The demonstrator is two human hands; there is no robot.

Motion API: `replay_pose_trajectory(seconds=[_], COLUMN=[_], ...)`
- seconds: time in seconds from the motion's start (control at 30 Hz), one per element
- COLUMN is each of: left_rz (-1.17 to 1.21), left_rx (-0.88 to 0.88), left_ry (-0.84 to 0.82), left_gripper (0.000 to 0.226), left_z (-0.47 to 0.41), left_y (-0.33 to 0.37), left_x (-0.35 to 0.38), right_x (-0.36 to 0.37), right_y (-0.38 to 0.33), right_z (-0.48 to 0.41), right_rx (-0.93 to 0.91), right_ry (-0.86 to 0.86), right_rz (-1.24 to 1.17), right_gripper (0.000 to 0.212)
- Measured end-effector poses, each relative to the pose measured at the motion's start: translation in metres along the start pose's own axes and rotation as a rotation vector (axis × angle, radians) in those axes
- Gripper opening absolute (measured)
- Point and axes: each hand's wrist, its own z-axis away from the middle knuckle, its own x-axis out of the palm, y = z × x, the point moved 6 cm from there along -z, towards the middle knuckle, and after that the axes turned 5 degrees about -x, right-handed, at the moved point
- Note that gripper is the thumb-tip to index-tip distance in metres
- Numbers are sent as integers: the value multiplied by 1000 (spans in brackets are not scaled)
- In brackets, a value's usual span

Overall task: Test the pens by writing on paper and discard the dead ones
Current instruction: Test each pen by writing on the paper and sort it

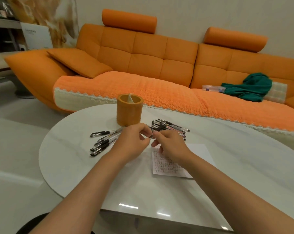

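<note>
Both hands are meeting over the white tabletop (235, 159), the left hand (131, 142) and right hand (170, 146) pinching one pen (151, 136) between their fingers above the paper (169, 166), already part-filled with test marks; whether it is being capped or uncapped is unclear. Pens are lying in two piles, left pile (103, 141) and right pile (169, 128), flanking an orange holder (129, 110); sorting seems midway, nothing blocking.

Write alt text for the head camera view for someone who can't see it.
Two bare hands, left hand and right hand, hold one pen between them above a white table. Pen piles lie left and right, near scribbled paper and an orange holder.
</note>
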Motion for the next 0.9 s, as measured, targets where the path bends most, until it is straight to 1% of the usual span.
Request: replay_pose_trajectory(seconds=[0.1,0.2,0.33,0.43,0.47,0.5,0.53,0.57,0.67,0.73,0.8,0.9], left_rz=[43,18,-94,-216,-256,-291,-326,-363,-445,-456,-449,-449], left_rx=[52,95,105,104,108,115,126,139,170,178,184,184], left_ry=[-74,-131,-162,-201,-215,-227,-234,-240,-265,-291,-307,-313], left_gripper=[14,10,10,12,11,11,12,16,25,27,29,30], left_z=[1,1,-1,-1,-2,-2,-2,-1,0,1,1,3], left_y=[12,18,21,22,21,21,20,19,16,14,12,10], left_x=[16,29,43,54,58,62,66,70,79,82,83,83], right_x=[-13,-30,-50,-58,-58,-59,-59,-60,-61,-61,-60,-57], right_y=[6,14,26,36,40,43,45,46,47,46,45,44], right_z=[11,19,25,29,31,33,36,37,36,36,39,44], right_rx=[53,73,22,-19,-34,-53,-75,-102,-189,-222,-256,-315], right_ry=[25,70,112,98,80,66,61,66,105,83,21,-71], right_rz=[-192,-246,-49,115,140,144,134,129,222,257,270,375], right_gripper=[28,27,26,26,24,28,36,38,29,30,42,77])
